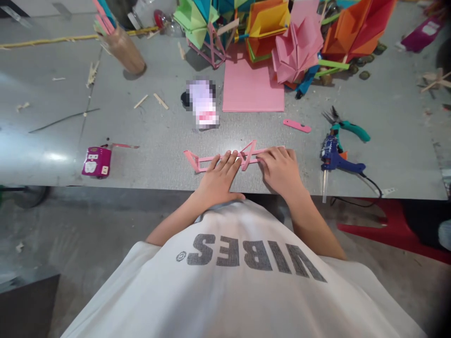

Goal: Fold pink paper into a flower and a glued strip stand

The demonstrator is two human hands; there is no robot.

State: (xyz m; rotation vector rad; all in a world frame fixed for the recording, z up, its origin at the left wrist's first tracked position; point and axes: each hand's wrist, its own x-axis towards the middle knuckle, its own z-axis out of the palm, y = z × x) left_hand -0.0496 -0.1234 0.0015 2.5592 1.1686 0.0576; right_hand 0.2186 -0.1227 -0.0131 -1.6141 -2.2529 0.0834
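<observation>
A pink frame of thin sticks (249,156) lies along the table's near edge, with a slanted, triangular piece rising near its middle and another upright part at its left end. My left hand (219,180) rests flat across the frame's left half, fingers stretched out and thumb apart. At the right end, my right hand (282,170) has its fingers bent and closed over the pink sticks. Its fingertips partly hide what they grip. Beyond the frame, a small pink bar-shaped tool (297,126) lies on the table.
To the right are a blue glue gun (333,155) and teal-handled pliers (354,130). Pink paper (252,91), a blurred-out phone (203,105) and folded paper shapes (298,47) lie farther back. A purple box (97,162) sits left, with a brown cup (125,51) behind.
</observation>
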